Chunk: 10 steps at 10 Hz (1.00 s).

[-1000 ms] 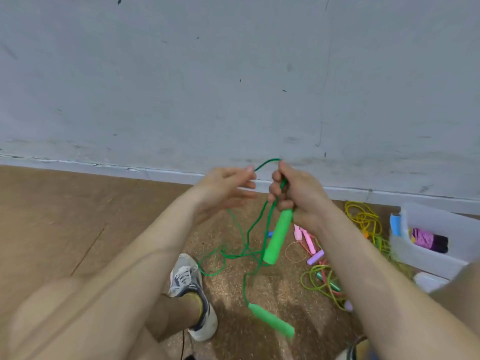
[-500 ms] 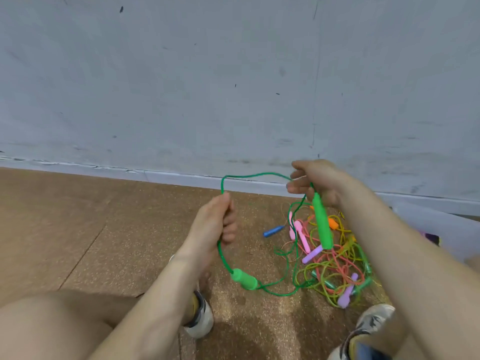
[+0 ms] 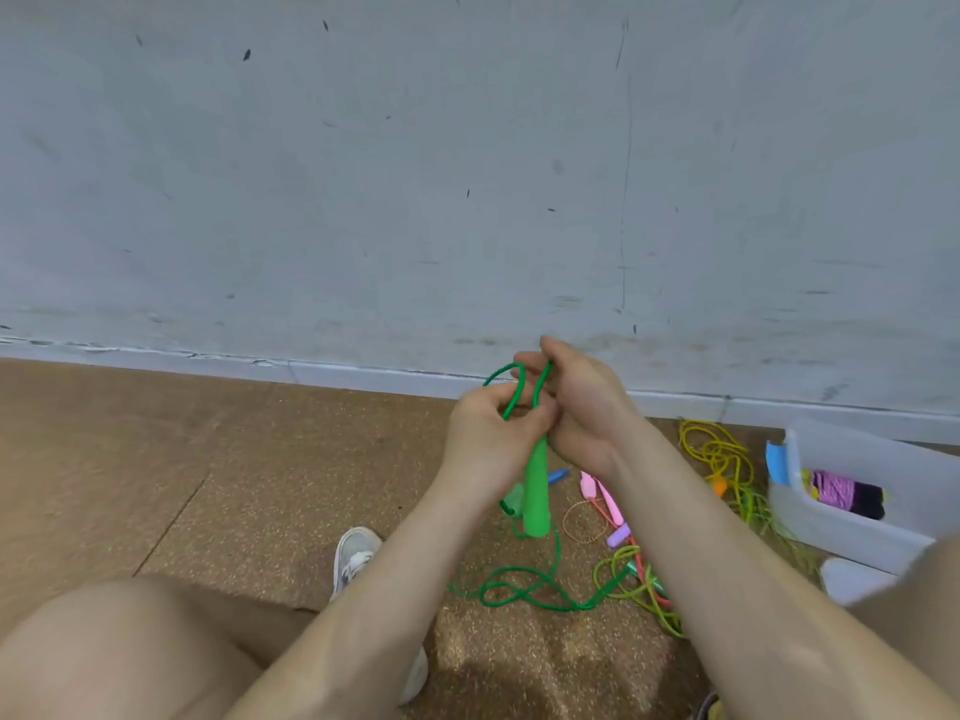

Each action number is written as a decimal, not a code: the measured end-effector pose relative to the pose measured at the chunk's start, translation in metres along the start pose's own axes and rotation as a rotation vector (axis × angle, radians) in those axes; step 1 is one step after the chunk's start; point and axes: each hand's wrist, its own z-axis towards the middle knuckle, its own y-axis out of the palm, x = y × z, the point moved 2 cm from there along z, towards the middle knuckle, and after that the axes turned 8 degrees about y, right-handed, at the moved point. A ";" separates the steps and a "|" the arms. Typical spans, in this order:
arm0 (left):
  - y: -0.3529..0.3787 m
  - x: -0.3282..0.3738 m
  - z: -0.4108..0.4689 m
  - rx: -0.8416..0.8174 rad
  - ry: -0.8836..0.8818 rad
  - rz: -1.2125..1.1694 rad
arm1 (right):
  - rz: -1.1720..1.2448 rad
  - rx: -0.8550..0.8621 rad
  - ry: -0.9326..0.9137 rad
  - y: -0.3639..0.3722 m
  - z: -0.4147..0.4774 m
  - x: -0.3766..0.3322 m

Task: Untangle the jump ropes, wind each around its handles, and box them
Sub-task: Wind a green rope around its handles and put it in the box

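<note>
Hands first: left hand (image 3: 493,433) pinches the green rope (image 3: 514,394) loop, and right hand (image 3: 582,407) grips the top of the green handle (image 3: 537,485). Both are raised well left of the white box (image 3: 857,532). Tangled pile (image 3: 641,579) lies on the floor left of the box, and the green slack seems to run into it. Risk: winding drags pile strands along, or the loop slips the pinch and re-knots.

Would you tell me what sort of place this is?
Probably a bare indoor room, maybe a gym corner: speckled cork-like floor, scuffed grey wall, tangled jump ropes beside a box.
</note>
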 end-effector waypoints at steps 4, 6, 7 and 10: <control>-0.037 0.012 0.035 0.370 -0.347 -0.401 | -0.595 -0.412 0.017 -0.018 -0.027 0.031; -0.047 0.009 0.045 0.503 -0.502 -1.034 | -0.446 -0.503 0.123 -0.018 -0.026 0.050; -0.051 0.009 0.052 0.524 -0.493 -1.166 | -0.259 -0.555 0.150 -0.021 -0.026 0.059; -0.064 -0.004 0.055 0.543 -0.381 -0.981 | -0.034 -0.668 0.172 -0.019 -0.036 0.057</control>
